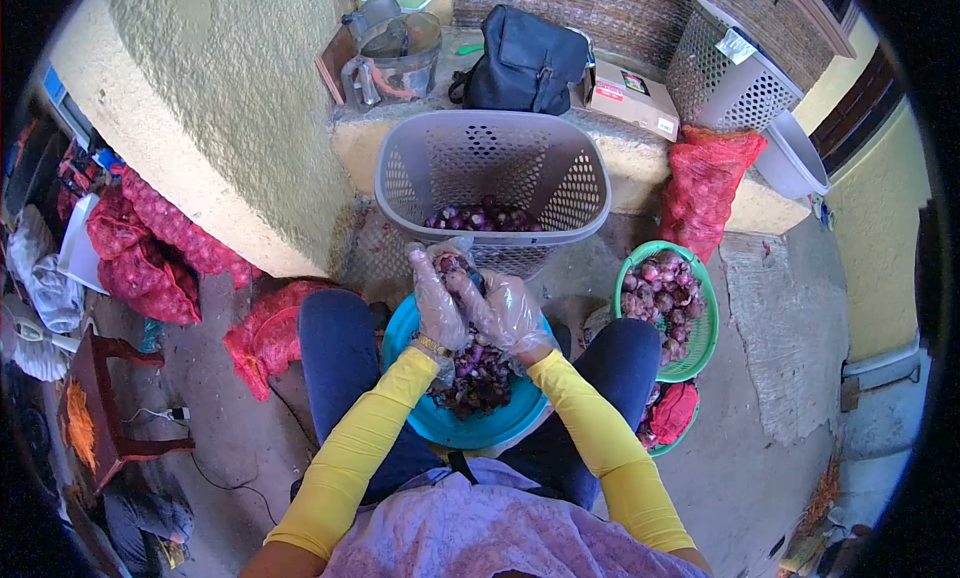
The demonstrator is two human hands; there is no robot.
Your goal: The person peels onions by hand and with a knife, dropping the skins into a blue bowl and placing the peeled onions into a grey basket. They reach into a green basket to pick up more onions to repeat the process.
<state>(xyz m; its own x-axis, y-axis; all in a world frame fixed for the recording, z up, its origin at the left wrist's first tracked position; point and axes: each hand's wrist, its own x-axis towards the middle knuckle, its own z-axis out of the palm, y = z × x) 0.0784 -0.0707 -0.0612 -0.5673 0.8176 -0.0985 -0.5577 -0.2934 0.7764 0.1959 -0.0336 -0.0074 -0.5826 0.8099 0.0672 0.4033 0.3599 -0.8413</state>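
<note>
Both my hands wear clear plastic gloves and meet above a blue basin point(395, 418) between my knees. My left hand point(438, 303) is closed around a red onion point(455, 266), thumb pointing up. The fingers of my right hand point(503, 313) press against the same onion from the other side, and the gloves hide part of it. Dark onion skins point(470, 383) lie in the basin under my hands. Just beyond stands a grey perforated basket point(490, 236) with purple onions point(480, 216) at its bottom.
To the right, a green basket point(712, 323) holds unpeeled onions point(662, 293). Red mesh sacks stand at right point(705, 188) and left point(150, 248). A black backpack point(525, 63) and a cardboard box point(630, 98) rest on the ledge. A small wooden table point(125, 408) is at left.
</note>
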